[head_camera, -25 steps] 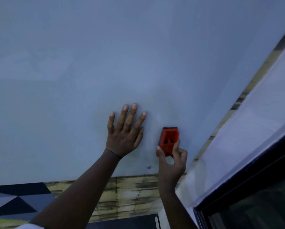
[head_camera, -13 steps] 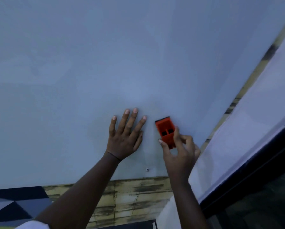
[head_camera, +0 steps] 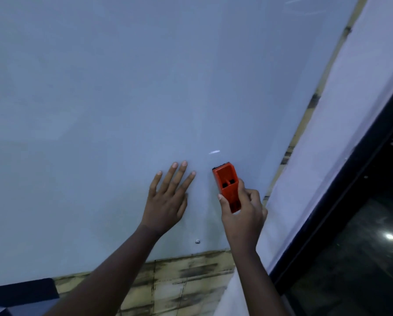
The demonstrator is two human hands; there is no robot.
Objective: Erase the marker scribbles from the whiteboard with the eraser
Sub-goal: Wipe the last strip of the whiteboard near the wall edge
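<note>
Eraser [head_camera: 228, 187] gripped in my right hand [head_camera: 242, 215] met the whiteboard [head_camera: 122, 99], felt down for wiping; my left hand [head_camera: 168, 199] lay flat, fingers spread, bracing me.

Indoor room, likely office or classroom. Large pale whiteboard [head_camera: 122, 99] fixed to wall, small metal screw [head_camera: 197, 241] near its lower edge. Weathered brick-pattern wall covering [head_camera: 179, 281] below and along board's right side. Dark glass pane [head_camera: 362, 247] in black frame [head_camera: 341, 201] at right, reflecting ceiling lights.
</note>
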